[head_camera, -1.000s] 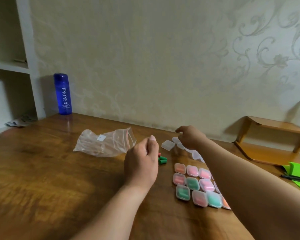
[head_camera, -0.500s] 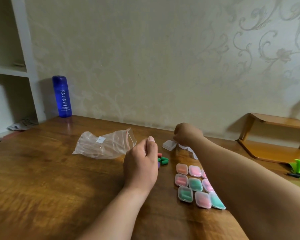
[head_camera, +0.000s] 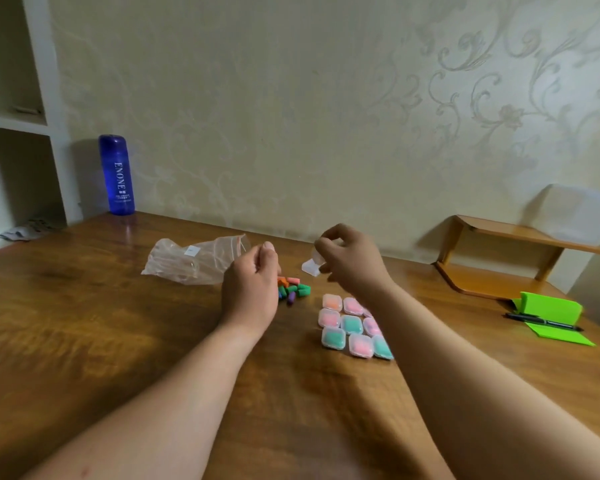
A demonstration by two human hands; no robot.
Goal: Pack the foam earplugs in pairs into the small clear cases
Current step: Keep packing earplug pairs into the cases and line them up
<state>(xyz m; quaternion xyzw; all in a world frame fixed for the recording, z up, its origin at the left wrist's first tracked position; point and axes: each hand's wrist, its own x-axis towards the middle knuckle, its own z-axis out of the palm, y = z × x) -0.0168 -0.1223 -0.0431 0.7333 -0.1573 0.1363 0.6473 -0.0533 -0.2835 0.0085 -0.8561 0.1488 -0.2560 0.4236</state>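
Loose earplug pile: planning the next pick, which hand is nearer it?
Left. The left hand is just beside the loose earplugs, overlapping them; the right hand is farther right, holding a clear case.

The right hand (head_camera: 352, 263) pinches a clear case (head_camera: 310, 265) over the table (head_camera: 84, 341). The curled left hand (head_camera: 252, 289) hovers beside loose earplugs (head_camera: 294, 291), with filled cases (head_camera: 347, 323) near right.

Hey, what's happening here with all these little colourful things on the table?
A person is packing foam earplugs into small cases. The right hand pinches one clear case in its fingers, above the table. The left hand, fingers curled, hovers beside a pile of loose earplugs; whether it holds any is hidden. The filled cases lie in rows nearer the person, and a plastic bag lies behind the pile.
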